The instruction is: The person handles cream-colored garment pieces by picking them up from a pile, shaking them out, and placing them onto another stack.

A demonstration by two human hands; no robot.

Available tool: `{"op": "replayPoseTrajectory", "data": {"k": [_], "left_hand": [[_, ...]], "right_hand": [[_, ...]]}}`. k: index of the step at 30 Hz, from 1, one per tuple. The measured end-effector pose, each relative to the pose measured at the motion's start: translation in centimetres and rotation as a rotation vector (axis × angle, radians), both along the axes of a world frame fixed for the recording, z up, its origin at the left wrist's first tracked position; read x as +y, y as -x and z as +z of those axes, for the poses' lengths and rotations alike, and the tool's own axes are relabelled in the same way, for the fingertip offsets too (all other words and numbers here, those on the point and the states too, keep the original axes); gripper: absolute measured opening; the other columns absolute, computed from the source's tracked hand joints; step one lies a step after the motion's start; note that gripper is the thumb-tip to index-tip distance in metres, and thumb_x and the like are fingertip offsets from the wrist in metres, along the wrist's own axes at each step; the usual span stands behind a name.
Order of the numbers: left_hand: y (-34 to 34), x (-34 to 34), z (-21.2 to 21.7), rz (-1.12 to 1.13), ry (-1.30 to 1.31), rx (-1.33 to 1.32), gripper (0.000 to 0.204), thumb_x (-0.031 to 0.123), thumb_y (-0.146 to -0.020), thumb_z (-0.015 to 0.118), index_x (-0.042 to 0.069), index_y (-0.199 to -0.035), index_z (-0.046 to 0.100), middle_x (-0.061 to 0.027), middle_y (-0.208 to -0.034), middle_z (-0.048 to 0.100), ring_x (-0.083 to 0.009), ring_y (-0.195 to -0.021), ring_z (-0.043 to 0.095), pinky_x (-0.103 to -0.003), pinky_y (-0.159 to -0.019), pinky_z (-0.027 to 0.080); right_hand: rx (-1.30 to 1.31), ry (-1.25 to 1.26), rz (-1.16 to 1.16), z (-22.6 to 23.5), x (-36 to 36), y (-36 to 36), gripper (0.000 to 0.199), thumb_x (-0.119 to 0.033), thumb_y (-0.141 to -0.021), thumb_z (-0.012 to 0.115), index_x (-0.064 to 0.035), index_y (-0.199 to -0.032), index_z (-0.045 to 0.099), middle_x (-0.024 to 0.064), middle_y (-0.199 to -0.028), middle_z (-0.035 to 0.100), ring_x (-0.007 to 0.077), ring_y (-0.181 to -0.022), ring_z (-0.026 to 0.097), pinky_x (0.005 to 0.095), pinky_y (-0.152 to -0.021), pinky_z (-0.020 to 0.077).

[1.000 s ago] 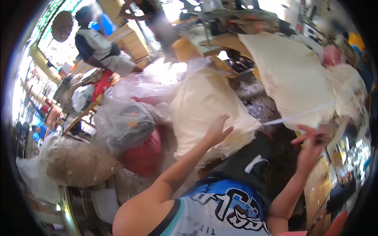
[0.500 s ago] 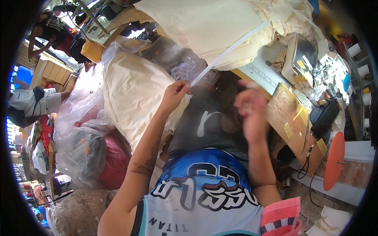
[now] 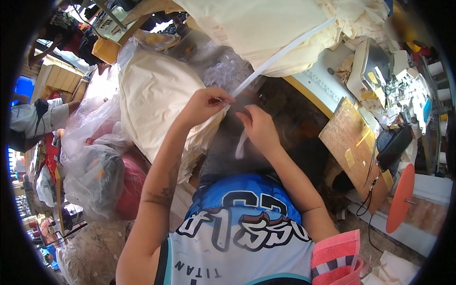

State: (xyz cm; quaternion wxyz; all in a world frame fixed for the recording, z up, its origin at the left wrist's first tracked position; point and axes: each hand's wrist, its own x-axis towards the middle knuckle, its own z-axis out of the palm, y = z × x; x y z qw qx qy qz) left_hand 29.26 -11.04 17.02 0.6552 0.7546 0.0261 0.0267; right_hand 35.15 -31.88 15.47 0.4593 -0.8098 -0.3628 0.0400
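Note:
A narrow white strip (image 3: 280, 54) runs from my left hand (image 3: 204, 105) up and right across a large cream cloth (image 3: 247, 28). My left thumb and fingers pinch its near end. Close by on the right, my right hand (image 3: 260, 128) has its fingers curled toward the thumb; whatever they may hold is hidden. A short white tail (image 3: 241, 145) shows below the hands, against my dark trousers; whether it joins the strip I cannot tell. Another cream cloth (image 3: 159, 90) lies heaped beside my left forearm.
Clear plastic bags (image 3: 90, 166) crowd the left, one around something red. At right are a sewing machine (image 3: 370, 66), a wooden board (image 3: 349, 147) with tape pieces, and an orange disc (image 3: 401, 197). Another person (image 3: 42, 116) in light shorts is at the far left.
My right hand has swung left and inward, from over the right side of my lap to just beside my left hand. My left hand still pinches the strip.

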Motion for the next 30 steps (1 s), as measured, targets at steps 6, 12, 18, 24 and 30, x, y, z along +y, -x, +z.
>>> {"op": "replayPoseTrajectory", "data": {"k": [6,12,18,24,30], "left_hand": [[-0.6,0.8,2.3,-0.155,-0.01,0.058,0.038,-0.006,-0.084,0.066,0.003,-0.121,0.067,-0.0002,-0.1,0.068,-0.0054,-0.08,0.057,-0.022,-0.073,0.049],[-0.6,0.7,3.2,-0.172,0.012,0.158,0.049,-0.004,-0.082,0.07,0.002,-0.129,0.06,-0.0001,-0.11,0.066,-0.0022,-0.077,0.057,-0.019,-0.066,0.048],[1.1,-1.2,4.0,-0.068,-0.133,-0.108,0.04,0.002,-0.083,0.069,0.0,-0.122,0.062,-0.0078,-0.122,0.063,-0.0183,-0.105,0.061,-0.031,-0.093,0.048],[3.5,-5.7,5.7,-0.225,0.03,-0.082,0.032,0.007,-0.087,0.064,-0.002,-0.117,0.066,-0.0123,-0.122,0.064,-0.0206,-0.114,0.059,-0.034,-0.098,0.044],[2.2,-6.4,5.5,-0.146,0.253,0.008,0.049,0.04,-0.105,0.039,0.001,-0.129,0.058,-0.0161,-0.118,0.065,-0.0211,-0.107,0.062,-0.034,-0.093,0.047]], "right_hand": [[-0.391,0.009,0.013,-0.1,1.0,0.0,0.013,-0.011,-0.087,0.066,-0.0016,-0.092,0.058,0.0162,-0.081,0.059,0.0361,-0.072,0.061,0.0437,-0.063,0.0501],[-0.542,0.062,0.067,-0.3,2.3,-0.9,0.017,-0.016,-0.091,0.062,-0.0062,-0.084,0.051,0.0107,-0.075,0.055,0.0301,-0.068,0.06,0.0395,-0.058,0.0505],[0.197,-0.456,-0.12,1.8,0.2,-1.0,0.018,-0.018,-0.095,0.065,-0.0021,-0.099,0.057,0.0024,-0.076,0.058,0.0147,-0.061,0.055,0.0324,-0.052,0.0437],[0.957,-0.808,-0.142,8.2,-2.2,-3.0,0.018,-0.019,-0.094,0.069,-0.0024,-0.093,0.062,0.0007,-0.061,0.056,0.0089,-0.042,0.04,0.0247,-0.042,0.0306],[-0.054,-0.226,0.005,8.3,-4.1,3.4,0.008,-0.013,-0.09,0.064,-0.0058,-0.092,0.066,0.0152,-0.077,0.068,0.0352,-0.065,0.066,0.0411,-0.058,0.0502]]}}
